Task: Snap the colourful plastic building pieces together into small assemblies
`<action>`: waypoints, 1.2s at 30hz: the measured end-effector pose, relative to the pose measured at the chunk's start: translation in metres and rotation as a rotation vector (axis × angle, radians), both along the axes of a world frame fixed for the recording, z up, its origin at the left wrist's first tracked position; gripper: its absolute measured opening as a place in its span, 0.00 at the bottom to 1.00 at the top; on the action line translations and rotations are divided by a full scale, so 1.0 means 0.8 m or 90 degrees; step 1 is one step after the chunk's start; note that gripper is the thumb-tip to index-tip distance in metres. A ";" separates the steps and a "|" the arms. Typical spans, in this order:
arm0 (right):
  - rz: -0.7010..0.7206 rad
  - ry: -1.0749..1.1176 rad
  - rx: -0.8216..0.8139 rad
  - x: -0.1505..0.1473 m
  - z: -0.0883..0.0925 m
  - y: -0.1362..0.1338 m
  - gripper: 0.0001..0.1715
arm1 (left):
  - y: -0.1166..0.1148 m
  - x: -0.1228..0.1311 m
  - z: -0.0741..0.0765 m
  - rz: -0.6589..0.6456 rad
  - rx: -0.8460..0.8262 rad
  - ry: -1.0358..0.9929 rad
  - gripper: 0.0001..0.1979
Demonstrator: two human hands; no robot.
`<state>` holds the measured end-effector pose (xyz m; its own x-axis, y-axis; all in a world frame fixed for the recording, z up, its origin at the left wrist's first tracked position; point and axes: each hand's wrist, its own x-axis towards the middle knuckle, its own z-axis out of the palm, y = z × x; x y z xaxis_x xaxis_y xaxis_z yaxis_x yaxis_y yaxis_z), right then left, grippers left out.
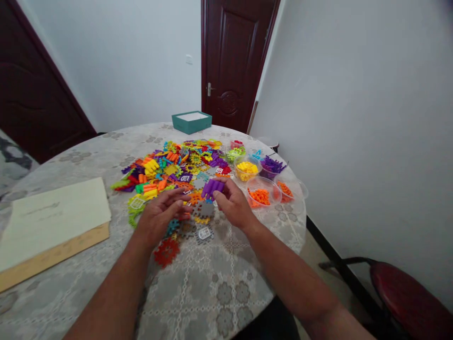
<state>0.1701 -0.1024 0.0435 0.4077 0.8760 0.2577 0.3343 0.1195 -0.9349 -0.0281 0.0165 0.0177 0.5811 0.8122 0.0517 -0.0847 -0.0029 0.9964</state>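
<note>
One purple piece [213,189] is in the right hand [233,200], pinched between thumb and fingers, raised over the near part of the pile [171,170]. It lies just beyond the left fingertips, to that hand's right, so the right hand is the nearer of the two and alone holds it. Its long axis seems to run across the gap between the hands, with the ridges set crosswise, though the tilt is hard to tell. The left hand [163,211] is loosely spread, palm inward, with nothing clearly in its grip; whether its fingertips touch the pieces below cannot be told. Nearer the body than the left hand lies a red piece [167,251]; a grey piece [204,233] sits below the gap. Right of the right hand stands a tub [264,182] of orange pieces [260,197]. Well left of the left hand is a sheet [60,212].
</note>
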 end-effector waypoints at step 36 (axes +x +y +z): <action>-0.189 -0.411 -0.088 0.184 0.071 -0.076 0.20 | 0.016 -0.001 -0.006 0.296 0.107 0.138 0.13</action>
